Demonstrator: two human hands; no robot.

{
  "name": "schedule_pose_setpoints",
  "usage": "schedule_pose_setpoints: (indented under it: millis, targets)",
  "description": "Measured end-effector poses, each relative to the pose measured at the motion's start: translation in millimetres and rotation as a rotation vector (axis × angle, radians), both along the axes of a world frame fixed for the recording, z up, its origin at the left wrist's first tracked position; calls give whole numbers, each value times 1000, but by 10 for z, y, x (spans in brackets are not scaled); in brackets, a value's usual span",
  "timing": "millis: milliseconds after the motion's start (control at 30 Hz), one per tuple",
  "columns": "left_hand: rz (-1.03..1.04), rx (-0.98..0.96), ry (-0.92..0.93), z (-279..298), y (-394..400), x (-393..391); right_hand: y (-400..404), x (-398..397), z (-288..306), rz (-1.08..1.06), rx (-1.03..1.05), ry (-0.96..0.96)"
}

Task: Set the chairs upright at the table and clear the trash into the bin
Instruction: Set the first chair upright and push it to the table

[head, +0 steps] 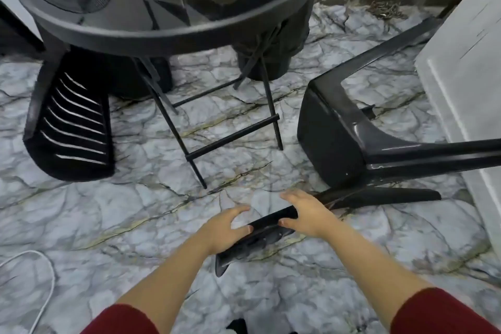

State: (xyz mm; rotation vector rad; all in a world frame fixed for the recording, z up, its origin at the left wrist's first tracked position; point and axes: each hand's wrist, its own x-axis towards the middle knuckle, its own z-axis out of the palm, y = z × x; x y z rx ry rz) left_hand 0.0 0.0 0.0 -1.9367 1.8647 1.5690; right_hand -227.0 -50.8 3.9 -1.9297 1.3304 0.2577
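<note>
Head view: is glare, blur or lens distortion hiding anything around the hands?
Head view: wide-angle bending curves the round black glass table; reflections cloud its top; the glossy black plastic tipped chair shows highlights; left hand and right hand are slightly soft, yet readable.

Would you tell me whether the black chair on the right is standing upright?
No, the black chair lies tipped over on the marble floor, its legs pointing sideways.
</note>
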Motion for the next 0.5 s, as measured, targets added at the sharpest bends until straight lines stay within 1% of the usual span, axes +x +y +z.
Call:
schedule_pose_setpoints:
  millis: [100,133,233,367,500]
  targets:
    - [10,35,24,-242,36,56,-24,42,-260,87,-11,40]
    - [42,75,51,-275,59,79,-28,50,-312,90,12,37]
    - [95,117,148,-392,140,104,-54,49,-456,106,45,48]
    - [232,55,202,-441,239,84,-66,48,-469,109,13,43]
    - [278,-8,200,-218,235,48,-28,48,-296,69,-34,-27]
